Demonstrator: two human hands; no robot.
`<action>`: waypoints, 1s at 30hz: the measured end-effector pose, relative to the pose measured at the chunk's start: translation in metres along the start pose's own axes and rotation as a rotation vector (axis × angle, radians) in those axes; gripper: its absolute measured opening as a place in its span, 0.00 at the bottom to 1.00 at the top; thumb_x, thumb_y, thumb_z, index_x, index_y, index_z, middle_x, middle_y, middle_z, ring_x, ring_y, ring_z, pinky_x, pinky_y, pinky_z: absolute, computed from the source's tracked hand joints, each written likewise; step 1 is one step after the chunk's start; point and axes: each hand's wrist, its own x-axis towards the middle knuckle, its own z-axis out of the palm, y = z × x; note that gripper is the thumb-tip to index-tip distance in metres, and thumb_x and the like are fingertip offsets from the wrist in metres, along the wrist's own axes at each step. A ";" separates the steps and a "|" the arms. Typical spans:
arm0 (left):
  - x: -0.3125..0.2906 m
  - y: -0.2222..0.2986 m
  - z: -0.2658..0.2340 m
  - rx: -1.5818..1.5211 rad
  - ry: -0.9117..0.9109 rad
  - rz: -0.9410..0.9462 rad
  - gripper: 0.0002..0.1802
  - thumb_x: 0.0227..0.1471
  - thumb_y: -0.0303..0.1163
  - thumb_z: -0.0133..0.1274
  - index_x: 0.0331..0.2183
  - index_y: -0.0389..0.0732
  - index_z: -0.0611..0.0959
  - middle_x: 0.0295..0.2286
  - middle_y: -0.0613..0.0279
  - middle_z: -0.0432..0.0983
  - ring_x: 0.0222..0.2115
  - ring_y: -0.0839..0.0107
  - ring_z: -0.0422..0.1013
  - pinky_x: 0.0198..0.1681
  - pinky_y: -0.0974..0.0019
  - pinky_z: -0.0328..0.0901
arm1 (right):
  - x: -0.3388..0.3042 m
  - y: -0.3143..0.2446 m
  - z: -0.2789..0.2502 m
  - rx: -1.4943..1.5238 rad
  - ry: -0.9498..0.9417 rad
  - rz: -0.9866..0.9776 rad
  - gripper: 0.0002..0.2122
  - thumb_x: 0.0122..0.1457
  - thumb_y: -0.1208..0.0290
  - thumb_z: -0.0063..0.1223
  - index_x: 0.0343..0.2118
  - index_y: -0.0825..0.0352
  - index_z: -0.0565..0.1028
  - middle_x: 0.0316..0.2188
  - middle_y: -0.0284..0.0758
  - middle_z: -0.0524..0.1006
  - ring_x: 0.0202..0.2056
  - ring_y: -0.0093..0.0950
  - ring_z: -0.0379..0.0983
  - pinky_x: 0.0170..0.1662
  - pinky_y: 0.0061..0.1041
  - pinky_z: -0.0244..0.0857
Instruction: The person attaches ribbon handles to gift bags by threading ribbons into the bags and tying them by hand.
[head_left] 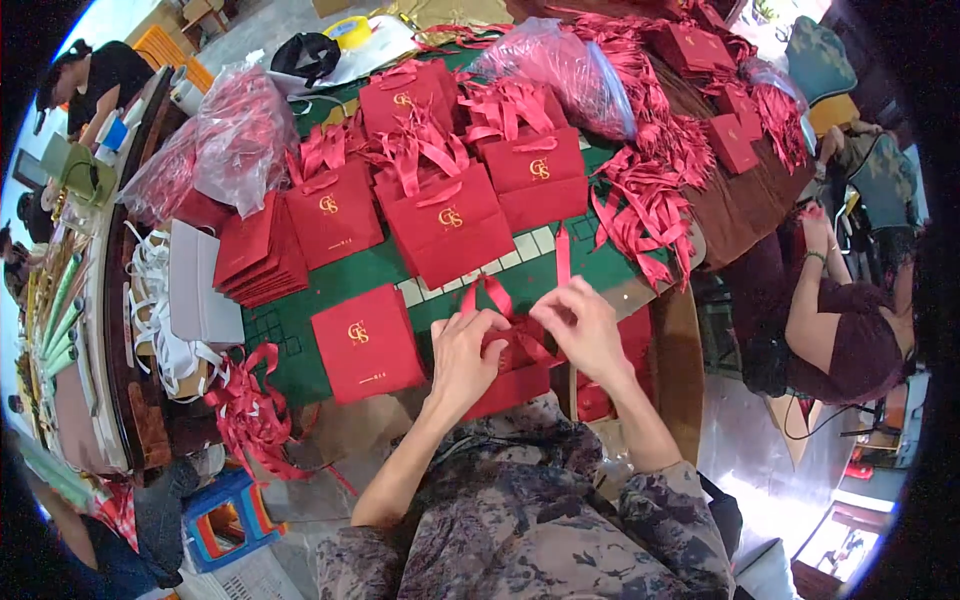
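Clear sack [228, 165] at the green table's [610, 266] left edge holds red goods [240, 108]; at the near edge, right hand [588, 335] pinches ribbon [563, 256], left hand [462, 352] half-curls, hold unclear.

Left hand [466, 355] and right hand [585, 332] sit close together, fingers [488, 320] bent.

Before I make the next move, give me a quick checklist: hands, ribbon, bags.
1. Right hand at the ribbon: ok, a ribbon strip rises by its fingers.
2. Left hand at the ribbon: ok, a ribbon loop shows beyond its fingers.
3. Firmness of either grip: cannot tell.
4. Lower red bag fully visible: not ok, partly hidden.
5. Side red bag, left of the left hand: ok, lying flat.
6. Loose ribbons: ok, heaped beyond the right hand.
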 end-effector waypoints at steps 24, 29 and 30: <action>0.001 -0.003 0.007 0.055 -0.037 0.078 0.11 0.46 0.25 0.60 0.35 0.44 0.78 0.29 0.65 0.78 0.34 0.62 0.72 0.45 0.58 0.56 | 0.036 0.037 0.027 0.331 -0.170 0.199 0.11 0.58 0.66 0.59 0.32 0.71 0.80 0.28 0.36 0.77 0.27 0.24 0.74 0.32 0.25 0.67; 0.000 -0.013 0.011 -0.013 -0.052 -0.037 0.11 0.47 0.26 0.60 0.36 0.44 0.78 0.31 0.64 0.78 0.36 0.64 0.73 0.45 0.59 0.56 | 0.045 0.065 0.017 -0.004 0.142 0.017 0.09 0.62 0.67 0.56 0.36 0.68 0.80 0.29 0.36 0.76 0.25 0.25 0.74 0.30 0.26 0.67; 0.000 -0.015 0.012 -0.024 -0.030 -0.051 0.12 0.47 0.26 0.61 0.36 0.44 0.79 0.31 0.64 0.78 0.36 0.63 0.73 0.45 0.59 0.57 | 0.050 0.070 0.011 -0.137 0.237 -0.047 0.09 0.62 0.66 0.55 0.35 0.68 0.80 0.30 0.39 0.77 0.28 0.33 0.76 0.33 0.29 0.68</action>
